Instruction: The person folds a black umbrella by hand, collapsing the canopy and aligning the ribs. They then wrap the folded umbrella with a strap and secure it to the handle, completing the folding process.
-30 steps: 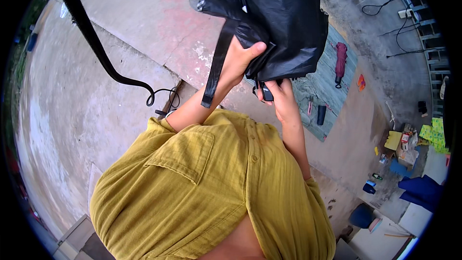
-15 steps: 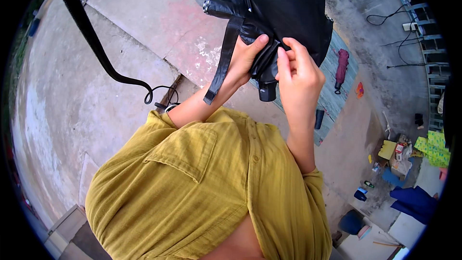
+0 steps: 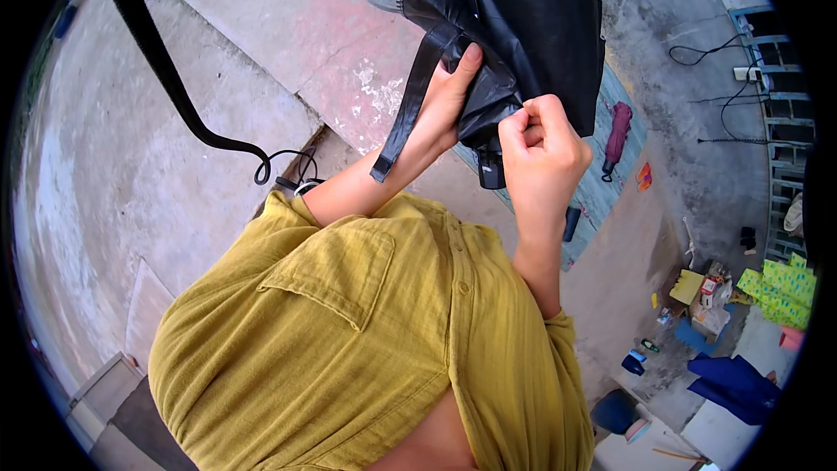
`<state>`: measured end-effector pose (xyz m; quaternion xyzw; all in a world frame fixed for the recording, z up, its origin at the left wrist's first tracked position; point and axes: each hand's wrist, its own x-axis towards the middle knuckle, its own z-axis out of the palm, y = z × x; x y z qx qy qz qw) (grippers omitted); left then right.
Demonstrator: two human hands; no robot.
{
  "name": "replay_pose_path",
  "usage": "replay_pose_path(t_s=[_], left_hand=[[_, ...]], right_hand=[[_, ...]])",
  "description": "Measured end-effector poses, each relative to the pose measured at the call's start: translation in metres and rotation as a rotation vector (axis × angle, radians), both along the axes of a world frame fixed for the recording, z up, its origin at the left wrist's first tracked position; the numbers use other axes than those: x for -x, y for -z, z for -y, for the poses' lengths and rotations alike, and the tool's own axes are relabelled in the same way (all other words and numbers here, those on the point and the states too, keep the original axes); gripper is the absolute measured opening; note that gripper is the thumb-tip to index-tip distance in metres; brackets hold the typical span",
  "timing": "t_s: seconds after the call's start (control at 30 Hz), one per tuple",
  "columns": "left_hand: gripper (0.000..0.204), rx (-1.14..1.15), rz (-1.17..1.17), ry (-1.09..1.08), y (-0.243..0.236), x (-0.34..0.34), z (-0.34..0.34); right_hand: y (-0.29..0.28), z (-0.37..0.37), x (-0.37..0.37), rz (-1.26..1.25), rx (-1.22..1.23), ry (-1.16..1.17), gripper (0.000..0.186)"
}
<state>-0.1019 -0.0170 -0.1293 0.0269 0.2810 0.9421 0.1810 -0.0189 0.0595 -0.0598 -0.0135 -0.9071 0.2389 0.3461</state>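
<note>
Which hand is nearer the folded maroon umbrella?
Right: the right hand appears just left of the maroon umbrella, at the black fabric; the left hand, gripping that fabric, is farther left.

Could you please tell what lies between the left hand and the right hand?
In the head view, gathered fabric of the black umbrella lies between the left hand and the right hand; no other thing shows there.

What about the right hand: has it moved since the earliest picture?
Yes: judged against the maroon folded umbrella on the mat, the right hand has shifted up and rightward.
</note>
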Motion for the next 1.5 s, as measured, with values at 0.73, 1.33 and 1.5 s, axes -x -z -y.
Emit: replay_pose_path(t_s=[0.73,1.33,1.5], left_hand=[[0.049,-0.04,-0.026,0.068,0.02,0.01,-0.007],[0.044,-0.073,0.036,0.302,0.052,0.012,0.032],[0.041,-0.051,0.018,0.319,0.059,0.014,0.044]], right_hand=[[-0.017,0.005,-0.03,-0.083,0.38,-0.284,0.007],[0.091,-0.037,-0.046,0.725,1.866,-1.077,0.055],[0.079,-0.024,-0.047,0.802,1.61,-0.625,0.019]])
